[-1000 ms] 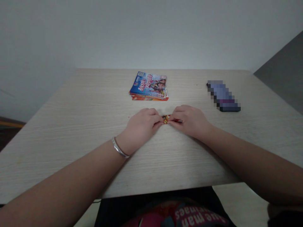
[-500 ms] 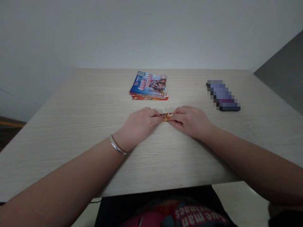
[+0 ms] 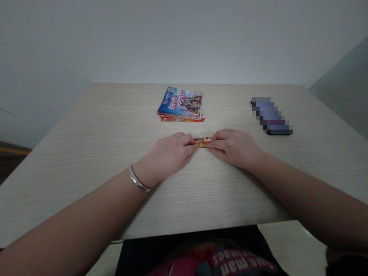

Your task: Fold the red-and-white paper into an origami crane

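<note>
Pinching: the left hand [image 3: 169, 153] and the right hand [image 3: 234, 147] close on a small folded paper strip [image 3: 203, 141], one at each end, fingertips meeting almost nose to nose.
Position: the folded paper strip lies low on the bench [image 3: 86, 161], in the middle, nearer the front edge than the back; only a short red-and-yellow stretch shows between the two hands.
Left hand: curled shut, thumb and forefinger clamped on the strip's left end; a silver bangle [image 3: 137, 180] sits on the wrist.
Right hand: curled shut likewise, gripping the right end, knuckles up.
Handling: the strip looks very light and thin, soft enough to crease, probably glossy and a little slippery; several layers folded together likely make it stiffer than a single sheet.
Hold: the ends seem the best places to grip, with pressure flat along the fold so the layers do not spring open or tear.
Nearby: a stack of printed leaflets [image 3: 181, 104] lies further back; a dark phone-like object [image 3: 271, 116], blurred out, rests well to the right.
</note>
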Available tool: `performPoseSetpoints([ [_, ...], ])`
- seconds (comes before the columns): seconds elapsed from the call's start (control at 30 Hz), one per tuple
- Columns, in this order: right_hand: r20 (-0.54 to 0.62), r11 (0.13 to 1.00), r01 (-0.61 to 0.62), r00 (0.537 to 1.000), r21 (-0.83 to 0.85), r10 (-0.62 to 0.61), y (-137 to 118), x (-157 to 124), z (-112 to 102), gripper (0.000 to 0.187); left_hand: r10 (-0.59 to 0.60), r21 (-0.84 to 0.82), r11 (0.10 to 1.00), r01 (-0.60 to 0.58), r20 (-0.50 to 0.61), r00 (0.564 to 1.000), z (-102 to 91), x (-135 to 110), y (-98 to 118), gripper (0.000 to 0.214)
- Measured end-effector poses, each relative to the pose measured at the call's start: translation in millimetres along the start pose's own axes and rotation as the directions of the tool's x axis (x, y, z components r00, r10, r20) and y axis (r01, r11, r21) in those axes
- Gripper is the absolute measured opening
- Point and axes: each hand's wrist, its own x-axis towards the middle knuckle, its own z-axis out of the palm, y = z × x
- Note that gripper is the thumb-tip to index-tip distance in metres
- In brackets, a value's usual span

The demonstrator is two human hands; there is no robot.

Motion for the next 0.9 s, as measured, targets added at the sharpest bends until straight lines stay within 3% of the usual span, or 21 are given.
performPoseSetpoints([
  [0.2, -0.031, 0.990, 0.086, 0.995, -0.115, -0.090, 6.3, 2.2, 3.6, 0.024, 0.026, 0.020, 0.999, -0.026, -0.001, 1.000, 0.5, -2.4, -1.0, 0.042],
  [0.37, -0.070, 0.993, 0.050, 0.996, -0.111, -0.058, 6.0, 3.1, 6.5, 0.027, 0.023, 0.018, 1.000, -0.024, 0.019, 1.000, -1.5, -0.7, 0.9, 0.045],
  [0.9, -0.004, 0.999, -0.022, 1.000, -0.042, 0.022, 5.1, 6.8, 0.9, 0.025, -0.034, -0.054, 0.998, 0.031, -0.054, 0.998, 1.5, 0.9, 5.1, 0.036],
])
